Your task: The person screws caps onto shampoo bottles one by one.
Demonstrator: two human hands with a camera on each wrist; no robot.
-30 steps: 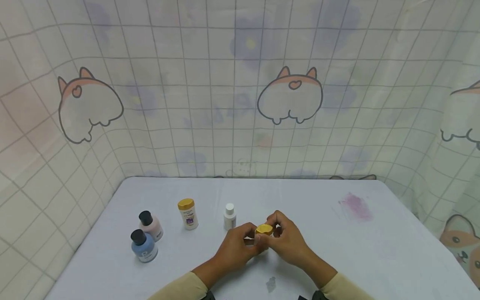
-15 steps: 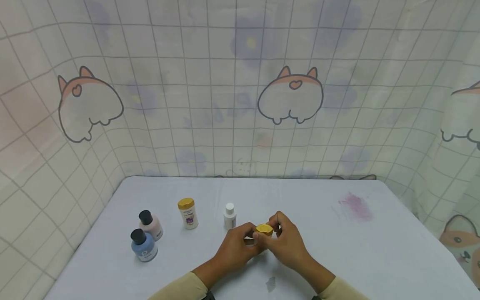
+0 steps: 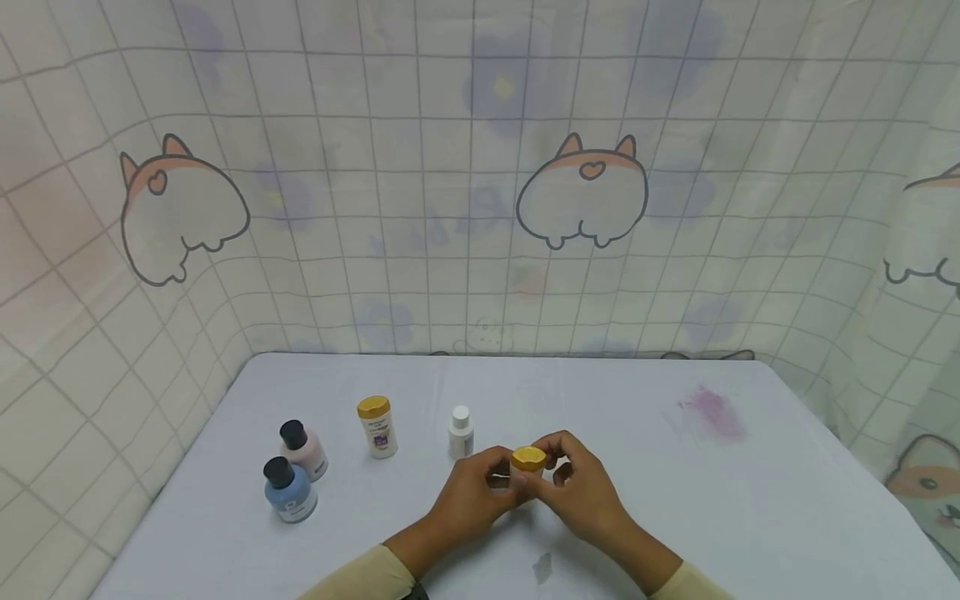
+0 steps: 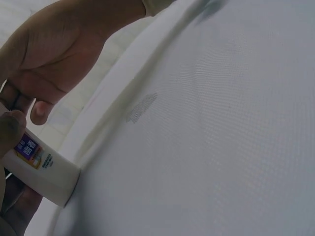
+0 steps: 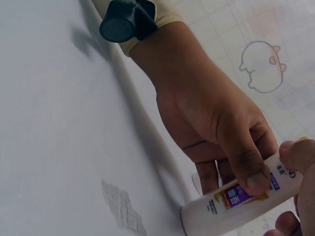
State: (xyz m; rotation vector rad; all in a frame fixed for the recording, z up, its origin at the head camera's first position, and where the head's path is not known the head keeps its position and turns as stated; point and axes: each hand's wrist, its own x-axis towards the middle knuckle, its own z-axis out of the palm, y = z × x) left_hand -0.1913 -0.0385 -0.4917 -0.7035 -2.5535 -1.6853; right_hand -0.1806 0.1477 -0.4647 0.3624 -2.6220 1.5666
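Observation:
A white bottle (image 5: 202,219) with a purple and gold label stands between my hands, and its gold cap (image 3: 528,457) shows on top. My left hand (image 3: 474,492) grips the bottle's body, thumb (image 5: 248,172) lying over the label in the right wrist view. At the cap, my right hand (image 3: 581,492) pinches with thumb and fingers; its raised palm also shows in the left wrist view. The bottle's base (image 4: 69,189) meets the white tabletop. Just behind my left hand stands a small white bottle (image 3: 461,435) with a white cap.
To the left stand a similar gold-capped white bottle (image 3: 377,429), a pink bottle (image 3: 305,454) and a blue bottle (image 3: 292,497), the last two black-capped. The white table (image 3: 750,517) bears a pink stain (image 3: 712,414) and a grey patch (image 3: 542,568). A grid-patterned curtain (image 3: 405,208) surrounds it.
The right hand's fingers have shifted around the gold cap, with the knuckles now slightly lower and the wrist a little farther right. My left hand and the bottle stay in place.

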